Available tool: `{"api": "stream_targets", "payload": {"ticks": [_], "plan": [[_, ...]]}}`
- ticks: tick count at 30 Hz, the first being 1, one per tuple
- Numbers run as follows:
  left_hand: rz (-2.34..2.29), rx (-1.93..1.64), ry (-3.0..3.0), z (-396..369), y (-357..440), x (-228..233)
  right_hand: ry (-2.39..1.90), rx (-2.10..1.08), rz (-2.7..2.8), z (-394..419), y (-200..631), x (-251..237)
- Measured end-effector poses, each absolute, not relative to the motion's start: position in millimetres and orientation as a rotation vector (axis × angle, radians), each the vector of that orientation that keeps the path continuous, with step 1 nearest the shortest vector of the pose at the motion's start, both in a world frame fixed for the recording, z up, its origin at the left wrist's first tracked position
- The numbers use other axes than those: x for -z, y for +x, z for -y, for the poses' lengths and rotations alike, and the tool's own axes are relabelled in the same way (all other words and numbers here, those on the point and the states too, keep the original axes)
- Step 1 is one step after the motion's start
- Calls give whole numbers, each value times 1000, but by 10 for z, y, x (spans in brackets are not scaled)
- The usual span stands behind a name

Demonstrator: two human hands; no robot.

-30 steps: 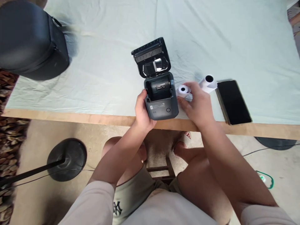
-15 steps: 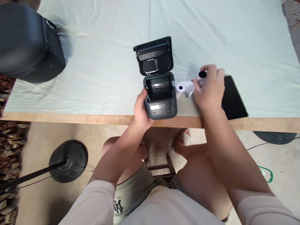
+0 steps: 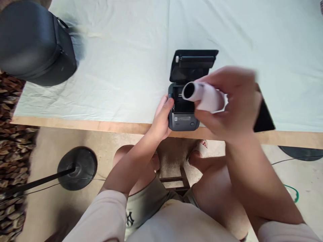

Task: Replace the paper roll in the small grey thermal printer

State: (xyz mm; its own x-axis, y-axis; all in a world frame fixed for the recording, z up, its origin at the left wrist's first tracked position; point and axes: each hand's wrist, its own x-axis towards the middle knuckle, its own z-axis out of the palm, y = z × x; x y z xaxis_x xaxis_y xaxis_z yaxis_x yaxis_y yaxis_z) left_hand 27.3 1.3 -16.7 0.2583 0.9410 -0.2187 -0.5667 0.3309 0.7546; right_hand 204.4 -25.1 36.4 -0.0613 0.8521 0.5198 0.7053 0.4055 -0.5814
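A small dark grey printer (image 3: 182,118) sits at the near edge of the table, its lid (image 3: 193,64) standing open. My left hand (image 3: 163,117) grips the printer's left side. My right hand (image 3: 233,101) is raised above the printer and holds a white paper roll (image 3: 203,95) with a dark hollow core pointing left. The roll hides part of the printer's open bay. The other small roll seen earlier is out of sight behind my right hand.
A black phone (image 3: 263,117) lies on the pale cloth (image 3: 121,67), mostly hidden by my right hand. A black hard case (image 3: 35,43) stands at the far left. The wooden table edge (image 3: 75,124) runs below. A round stand base (image 3: 78,168) is on the floor.
My right hand picked up the larger paper roll from beside the phone and carried it left and up, over the open printer. My left hand stayed on the printer.
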Motion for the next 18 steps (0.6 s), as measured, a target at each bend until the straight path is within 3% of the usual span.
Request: {"api": "stream_targets", "payload": {"ticks": [11,18], "plan": [[-705,-1112,638,-39,269,220,-1221,55,1926,214,2032,-126],[-750,-1001,699,-25,190,165,-1202,-148,1788,286,2086,-170]]}}
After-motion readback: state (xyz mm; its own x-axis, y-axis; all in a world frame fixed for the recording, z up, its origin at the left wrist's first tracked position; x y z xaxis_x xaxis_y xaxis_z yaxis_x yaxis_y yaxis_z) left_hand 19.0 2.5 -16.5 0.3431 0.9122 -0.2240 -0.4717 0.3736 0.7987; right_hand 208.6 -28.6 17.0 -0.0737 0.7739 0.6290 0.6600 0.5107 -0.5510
